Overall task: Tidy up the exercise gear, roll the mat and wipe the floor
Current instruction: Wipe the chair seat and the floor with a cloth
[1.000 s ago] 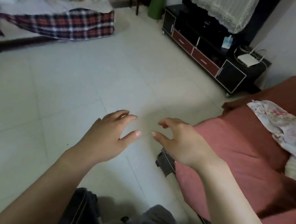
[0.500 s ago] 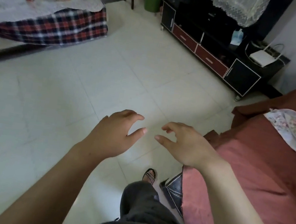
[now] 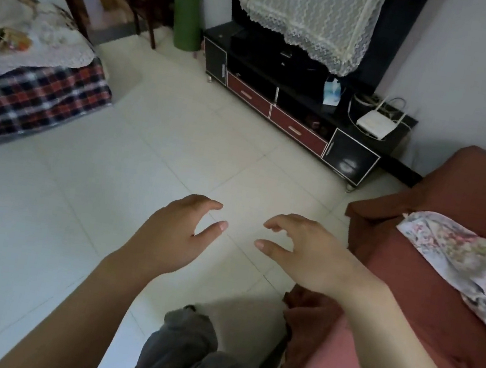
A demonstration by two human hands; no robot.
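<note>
A rolled green mat (image 3: 187,9) stands upright against the far wall, between a dark chair and the TV cabinet. The pale tiled floor (image 3: 116,170) stretches between it and me. My left hand (image 3: 174,235) and my right hand (image 3: 304,252) hover side by side above the floor, palms down, fingers spread and curled, holding nothing. Both are far from the mat. My leg in grey trousers (image 3: 187,343) shows below them.
A black and red TV cabinet (image 3: 281,116) with a lace-draped screen, a tissue pack and a white router lines the far wall. A bed with a plaid cover (image 3: 36,97) is at the left, a red-covered sofa (image 3: 430,277) with a floral cushion at the right.
The view has swung up and toward the far wall, and the mat and cabinet show larger. My leg has stepped forward. Both hands keep the same spread pose.
</note>
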